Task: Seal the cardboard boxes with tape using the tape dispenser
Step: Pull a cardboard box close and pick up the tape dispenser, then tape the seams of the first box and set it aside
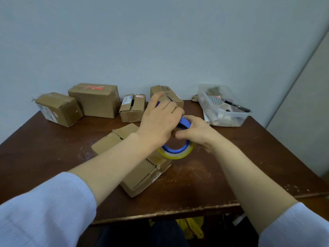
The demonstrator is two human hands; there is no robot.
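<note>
The person is holding the blue tape dispenser (178, 148) above the right end of the nearest cardboard box (138, 175) at the middle of the desk (231, 166). The left hand (160, 120) is gripping its handle. The right hand (194, 132) is curling its fingers over the roll, perhaps freeing the tape end.

Sealing seems barely begun: this box's far-left flap is standing ajar, and four boxes (96, 99) are waiting along the far edge.

The dispenser's long axis is running from the far handle to the near roll. The box is lying diagonally, far left to near right.
</note>
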